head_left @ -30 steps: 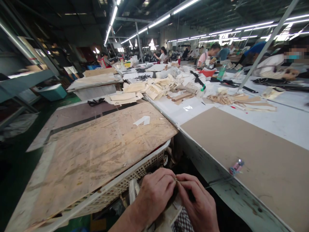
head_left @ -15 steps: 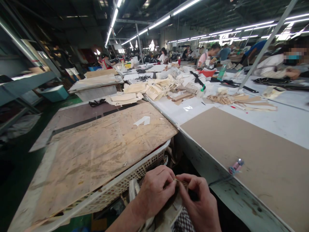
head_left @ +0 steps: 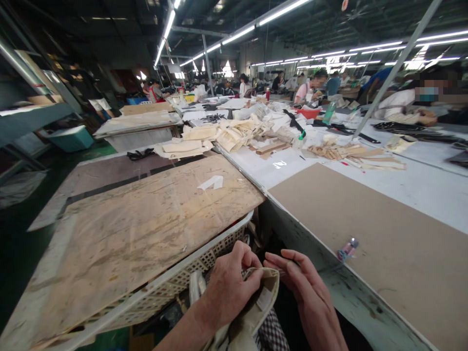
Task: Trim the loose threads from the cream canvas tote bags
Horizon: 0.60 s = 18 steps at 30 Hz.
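Observation:
At the bottom centre my left hand [head_left: 228, 287] is closed on the top edge of a beige fabric piece [head_left: 252, 307] that hangs down toward my lap. My right hand [head_left: 307, 292] is beside it with fingers mostly stretched out, fingertips touching the fabric's upper edge; a thin thread seems to run near them, hard to make out. A checked cloth [head_left: 272, 336] shows below the fabric. Both hands sit in the gap between a white lattice basket [head_left: 175, 282] and the table edge.
A worn wooden board [head_left: 139, 224] lies over the basket on the left. On the right, a brown cardboard sheet [head_left: 383, 229] covers the white table, with a small pink-and-blue lighter-like object [head_left: 346, 249] near its edge. Farther back are stacks of beige cut pieces [head_left: 234, 134] and several seated workers.
My hands came apart from a tight pinch. The right hand's fingers spread out, and the beige fabric has come up into view, held by my left hand. The camera shifted slightly.

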Each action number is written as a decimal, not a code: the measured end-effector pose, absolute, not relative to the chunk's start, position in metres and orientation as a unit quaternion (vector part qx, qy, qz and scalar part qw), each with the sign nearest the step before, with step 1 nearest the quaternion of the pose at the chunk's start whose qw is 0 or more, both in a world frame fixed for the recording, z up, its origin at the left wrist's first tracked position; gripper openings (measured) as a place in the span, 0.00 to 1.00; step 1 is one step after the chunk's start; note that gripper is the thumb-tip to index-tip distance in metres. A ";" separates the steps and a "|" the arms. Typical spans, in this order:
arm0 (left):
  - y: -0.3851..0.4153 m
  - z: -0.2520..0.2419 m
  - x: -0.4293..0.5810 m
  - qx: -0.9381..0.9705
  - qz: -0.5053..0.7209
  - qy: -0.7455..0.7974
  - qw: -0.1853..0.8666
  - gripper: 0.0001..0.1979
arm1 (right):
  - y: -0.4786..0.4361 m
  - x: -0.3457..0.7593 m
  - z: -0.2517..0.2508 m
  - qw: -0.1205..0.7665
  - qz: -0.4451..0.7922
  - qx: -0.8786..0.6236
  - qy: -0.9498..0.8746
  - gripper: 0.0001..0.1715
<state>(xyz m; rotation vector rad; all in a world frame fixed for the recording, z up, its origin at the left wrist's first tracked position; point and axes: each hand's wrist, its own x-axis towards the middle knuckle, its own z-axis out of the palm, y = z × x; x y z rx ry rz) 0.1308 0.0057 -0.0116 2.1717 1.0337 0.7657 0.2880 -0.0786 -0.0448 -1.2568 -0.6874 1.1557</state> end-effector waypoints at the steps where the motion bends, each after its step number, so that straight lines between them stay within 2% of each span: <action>1: 0.006 -0.011 0.131 0.819 0.288 0.392 0.303 0.09 | -0.078 0.288 -0.044 0.599 0.498 -0.546 -0.309 0.20; 6: 0.005 -0.009 0.131 0.811 0.281 0.393 0.330 0.08 | -0.075 0.288 -0.030 0.502 0.438 -0.568 -0.483 0.15; 14: 0.007 0.007 0.127 0.784 0.239 0.425 0.385 0.11 | -0.052 0.293 -0.010 0.275 0.220 -0.603 -0.715 0.11; 18: 0.012 0.014 0.123 0.772 0.215 0.418 0.427 0.10 | -0.043 0.291 -0.008 0.255 0.195 -0.583 -0.746 0.19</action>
